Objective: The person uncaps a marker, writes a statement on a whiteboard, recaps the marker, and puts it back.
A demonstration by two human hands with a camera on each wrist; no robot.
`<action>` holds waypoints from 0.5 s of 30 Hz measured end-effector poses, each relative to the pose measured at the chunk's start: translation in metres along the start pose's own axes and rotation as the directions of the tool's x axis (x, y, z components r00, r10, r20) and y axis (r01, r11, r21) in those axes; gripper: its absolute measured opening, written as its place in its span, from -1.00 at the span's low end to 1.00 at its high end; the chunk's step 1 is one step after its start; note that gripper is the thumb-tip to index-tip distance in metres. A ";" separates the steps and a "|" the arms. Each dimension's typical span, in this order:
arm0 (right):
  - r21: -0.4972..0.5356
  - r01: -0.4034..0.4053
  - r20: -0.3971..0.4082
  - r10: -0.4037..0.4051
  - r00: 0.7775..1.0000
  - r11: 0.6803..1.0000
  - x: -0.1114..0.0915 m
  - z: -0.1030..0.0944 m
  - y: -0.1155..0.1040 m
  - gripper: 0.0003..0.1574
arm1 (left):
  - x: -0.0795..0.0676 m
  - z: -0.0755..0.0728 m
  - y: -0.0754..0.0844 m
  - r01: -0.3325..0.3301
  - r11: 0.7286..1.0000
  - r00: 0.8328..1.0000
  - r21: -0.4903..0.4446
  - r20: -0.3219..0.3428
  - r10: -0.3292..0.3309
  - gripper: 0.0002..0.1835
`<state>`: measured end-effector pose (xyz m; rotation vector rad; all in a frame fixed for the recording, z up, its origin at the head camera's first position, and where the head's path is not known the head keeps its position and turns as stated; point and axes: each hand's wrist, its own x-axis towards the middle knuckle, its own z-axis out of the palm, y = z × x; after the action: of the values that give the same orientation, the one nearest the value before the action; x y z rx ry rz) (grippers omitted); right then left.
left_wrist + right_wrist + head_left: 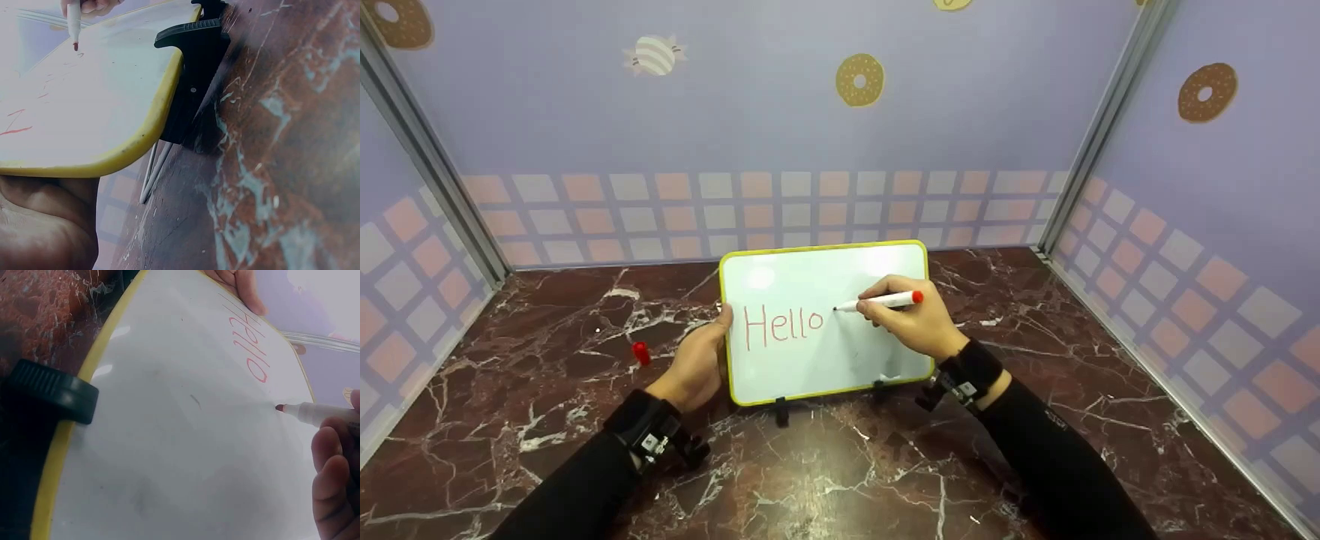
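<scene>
A small whiteboard with a yellow frame leans tilted back, the red word "Hello" written on its left half. My left hand grips the board's left edge, thumb at the frame and the other fingers hidden behind. In my right hand, thumb and fingers pinch a white marker with a red end. Its uncapped tip is at the board's surface, just right of the "o". The right wrist view shows the marker with its red tip close to the writing.
A red marker cap stands on the dark red marbled table, left of my left hand. Black clips hold the board's lower edge, and a thin metal stand leg shows behind it. Patterned walls enclose the back and sides.
</scene>
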<state>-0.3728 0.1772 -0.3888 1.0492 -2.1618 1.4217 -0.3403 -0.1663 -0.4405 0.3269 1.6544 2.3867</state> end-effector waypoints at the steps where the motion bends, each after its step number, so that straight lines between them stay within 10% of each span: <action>1: -0.003 -0.001 0.000 0.001 1.000 1.000 0.000 0.000 0.000 -0.88 | 0.000 0.000 0.000 -0.001 1.000 1.000 -0.002 -0.005 0.001 -0.26; 15: 0.021 -0.006 0.005 0.006 1.000 1.000 -0.001 0.001 -0.002 -0.92 | -0.001 0.001 0.001 -0.004 1.000 1.000 0.013 -0.013 0.004 -0.25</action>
<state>-0.3705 0.1763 -0.3892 1.0550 -2.1599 1.4487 -0.3388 -0.1665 -0.4397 0.3173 1.6764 2.3872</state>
